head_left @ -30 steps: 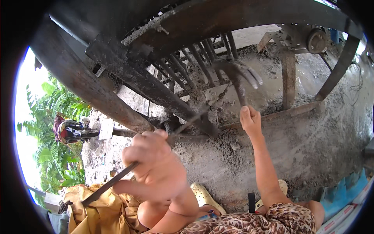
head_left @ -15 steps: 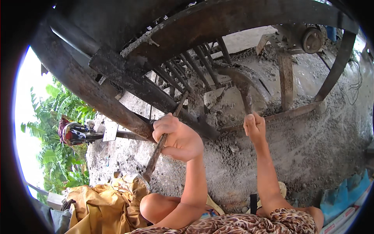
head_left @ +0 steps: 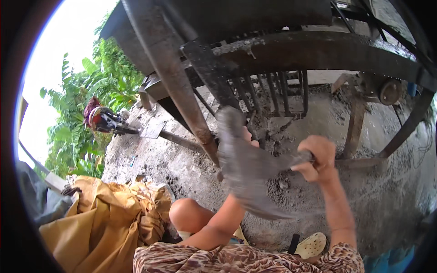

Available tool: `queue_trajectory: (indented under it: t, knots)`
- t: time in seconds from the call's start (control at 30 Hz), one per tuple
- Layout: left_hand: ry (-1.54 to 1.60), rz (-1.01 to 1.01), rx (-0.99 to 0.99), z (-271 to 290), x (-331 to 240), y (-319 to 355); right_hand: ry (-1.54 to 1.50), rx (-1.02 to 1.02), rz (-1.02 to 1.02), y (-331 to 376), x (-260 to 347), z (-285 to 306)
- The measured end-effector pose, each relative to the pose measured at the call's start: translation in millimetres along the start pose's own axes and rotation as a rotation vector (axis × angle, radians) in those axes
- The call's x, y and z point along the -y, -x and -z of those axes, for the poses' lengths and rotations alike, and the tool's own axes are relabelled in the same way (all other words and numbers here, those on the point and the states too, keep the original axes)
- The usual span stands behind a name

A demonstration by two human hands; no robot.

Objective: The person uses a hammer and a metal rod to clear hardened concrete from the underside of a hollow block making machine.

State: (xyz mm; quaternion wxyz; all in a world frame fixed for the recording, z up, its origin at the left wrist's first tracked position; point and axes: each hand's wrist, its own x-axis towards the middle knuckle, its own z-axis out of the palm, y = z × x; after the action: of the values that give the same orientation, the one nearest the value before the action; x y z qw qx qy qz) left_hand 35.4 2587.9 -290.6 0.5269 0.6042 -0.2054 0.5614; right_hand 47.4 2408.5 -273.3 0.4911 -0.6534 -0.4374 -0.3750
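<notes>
Right hand (head_left: 318,157): fingers wrapped round handle (head_left: 300,159) of curved, blurred grey hammer (head_left: 243,170), hanging before left hand (head_left: 249,136), mostly hidden; its grip can't be told. Rust-stained metal frame (head_left: 166,59) beyond; gritty grey ground (head_left: 387,200); crumpled tan cloth (head_left: 107,211) leftward.

Right grip (head_left: 317,158) on tool (head_left: 248,168), metal frame (head_left: 318,52)

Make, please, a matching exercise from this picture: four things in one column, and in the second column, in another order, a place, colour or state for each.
Things:
1. right hand
2. motorcycle
3. cloth
4. clog

Descriptions:
A. pale yellow, with holes
B. lying in folds at lower left
C. gripping a blurred grey tool
D. near green plants

Pairs: 1-C; 2-D; 3-B; 4-A
</notes>
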Motion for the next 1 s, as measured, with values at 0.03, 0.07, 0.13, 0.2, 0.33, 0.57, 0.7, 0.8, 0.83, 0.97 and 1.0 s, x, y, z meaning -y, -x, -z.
queue_trajectory:
  t: [0.03,0.07,0.13,0.2,0.33,0.57,0.7,0.8,0.83,0.97,1.0]
  knots:
    - [-0.041,0.027,-0.009,0.0,-0.8,0.2,0.100,0.025,0.082,-17.5,7.3,9.0]
    - [-0.077,0.045,0.031,0.4,-2.1,0.4,0.203,0.046,0.115,-32.0,16.0,16.5]
    - [0.123,0.099,-0.064,-3.7,-2.9,-0.1,0.232,0.064,0.235,-52.0,32.4,30.6]
    - [0.224,0.078,-0.119,-8.2,-3.6,-0.8,0.289,0.094,0.323,-60.5,45.3,43.6]
    - [0.187,0.087,-0.092,-12.0,-5.9,-1.3,0.299,0.223,0.436,-56.2,60.5,56.9]
    - [0.097,0.119,-0.047,-14.7,1.3,15.9,0.558,0.197,0.332,-33.4,74.7,80.2]
    - [0.109,0.078,-0.033,-15.3,13.1,22.3,0.494,0.236,0.293,-20.1,59.3,78.3]
    - [-0.076,0.158,-0.020,-12.3,11.8,26.3,0.637,0.269,0.218,-11.6,46.8,70.1]
    - [-0.018,0.233,-0.001,-10.7,8.1,27.9,0.733,0.298,0.159,-9.2,44.0,69.0]
    - [-0.081,0.302,0.057,-9.9,-5.6,25.8,0.639,0.314,0.060,1.7,42.9,76.1]
    - [-0.086,0.204,0.123,-9.9,-8.9,22.7,0.608,0.335,0.010,5.1,44.2,79.4]
